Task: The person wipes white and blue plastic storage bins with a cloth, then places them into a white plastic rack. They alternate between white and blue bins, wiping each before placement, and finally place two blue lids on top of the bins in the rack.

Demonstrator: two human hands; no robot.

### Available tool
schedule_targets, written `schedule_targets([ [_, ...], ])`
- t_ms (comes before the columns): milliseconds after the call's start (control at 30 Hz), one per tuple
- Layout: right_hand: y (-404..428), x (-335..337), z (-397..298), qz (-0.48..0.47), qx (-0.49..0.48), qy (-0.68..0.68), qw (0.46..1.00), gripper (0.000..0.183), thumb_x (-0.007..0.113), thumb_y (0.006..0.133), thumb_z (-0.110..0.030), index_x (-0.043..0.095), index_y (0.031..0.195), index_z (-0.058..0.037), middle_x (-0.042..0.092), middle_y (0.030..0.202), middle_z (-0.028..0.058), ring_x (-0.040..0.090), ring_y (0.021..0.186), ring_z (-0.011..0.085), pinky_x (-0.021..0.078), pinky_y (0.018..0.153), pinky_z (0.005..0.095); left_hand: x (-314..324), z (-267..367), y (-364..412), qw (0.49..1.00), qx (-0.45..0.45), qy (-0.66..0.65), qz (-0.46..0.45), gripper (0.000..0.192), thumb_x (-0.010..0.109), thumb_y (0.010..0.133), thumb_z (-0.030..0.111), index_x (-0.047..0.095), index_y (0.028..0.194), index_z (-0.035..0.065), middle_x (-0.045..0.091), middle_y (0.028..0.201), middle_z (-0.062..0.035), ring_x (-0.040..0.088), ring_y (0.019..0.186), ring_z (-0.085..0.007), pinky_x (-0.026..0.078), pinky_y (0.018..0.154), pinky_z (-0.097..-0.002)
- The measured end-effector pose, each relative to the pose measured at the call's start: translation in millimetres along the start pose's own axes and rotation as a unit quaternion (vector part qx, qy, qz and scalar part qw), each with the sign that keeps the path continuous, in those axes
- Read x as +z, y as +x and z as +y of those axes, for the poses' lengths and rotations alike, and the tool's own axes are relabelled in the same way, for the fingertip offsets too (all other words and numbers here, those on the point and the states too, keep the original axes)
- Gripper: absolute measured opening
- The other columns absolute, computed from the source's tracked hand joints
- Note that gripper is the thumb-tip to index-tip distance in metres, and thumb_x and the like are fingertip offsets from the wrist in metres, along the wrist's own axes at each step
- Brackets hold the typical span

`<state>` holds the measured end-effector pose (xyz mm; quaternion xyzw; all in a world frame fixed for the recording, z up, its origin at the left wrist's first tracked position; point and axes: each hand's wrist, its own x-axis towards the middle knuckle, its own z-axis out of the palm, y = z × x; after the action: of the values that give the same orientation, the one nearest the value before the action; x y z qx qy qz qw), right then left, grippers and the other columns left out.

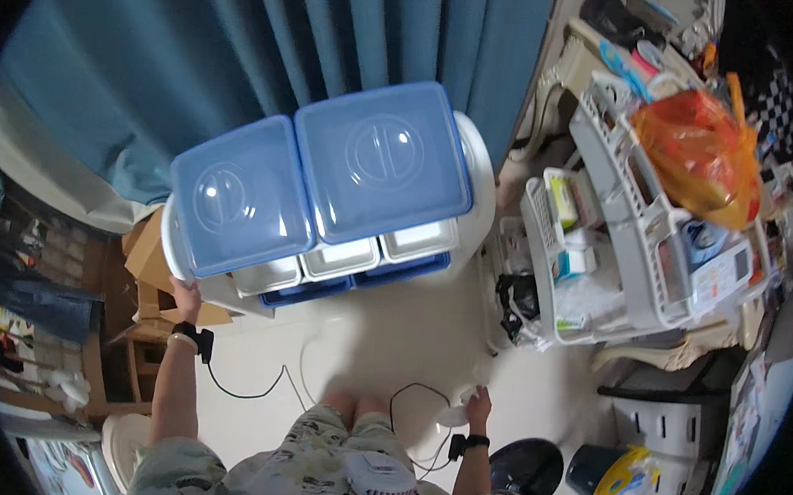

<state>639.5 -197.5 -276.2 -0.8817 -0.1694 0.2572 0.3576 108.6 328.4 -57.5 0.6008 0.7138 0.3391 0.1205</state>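
My left hand (186, 300) grips the left end of a white plastic rack (477, 184), its fingers at the rim. On the rack's top lie two translucent blue lidded boxes (382, 157), side by side. Below their front edge show several white bins (340, 259) and, lower, dark blue trays (402, 271). My right hand (478, 408) is low at the right, away from the rack, with its fingers closed around a small white object; its kind is unclear. A white rounded thing (452, 415) shows beside that hand. Both wrists wear black devices with cables.
Blue curtains (356, 31) hang behind the rack. Opened cardboard boxes (144, 257) stand at the left. A tiered storage cart (619, 215) with an orange plastic bag (699, 155) stands right. A black round seat (526, 467) and a dark bin (588, 468) are lower right. Cables (248, 396) cross the tiled floor.
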Motion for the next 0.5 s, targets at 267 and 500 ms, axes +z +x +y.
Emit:
schedule_targets([
  [267,5,-107,-125,0.165,-0.058,0.138,0.975,0.027,0.062,0.085,-0.022,0.063,0.090,0.0040,0.064,0.078,0.0114,0.058,0.071,0.0213,0.0485,0.068,0.0337,-2,12,-10,0.999,0.052,-0.003,0.005,0.052,0.054,0.076,0.000,0.031,0.123,-0.0017,0.057,0.104,-0.0314,0.054,0.101,-0.0469,0.044,0.084,-0.0443],
  [500,20,-87,-201,0.038,-0.159,0.015,0.986,0.013,0.066,0.075,-0.010,0.059,0.083,-0.0027,0.063,0.074,0.0119,0.061,0.069,0.0244,0.0486,0.066,0.0347,-1,16,-10,0.999,0.008,-0.041,-0.010,0.053,0.051,0.075,-0.002,0.031,0.124,-0.0011,0.059,0.100,-0.0291,0.056,0.098,-0.0458,0.046,0.080,-0.0467],
])
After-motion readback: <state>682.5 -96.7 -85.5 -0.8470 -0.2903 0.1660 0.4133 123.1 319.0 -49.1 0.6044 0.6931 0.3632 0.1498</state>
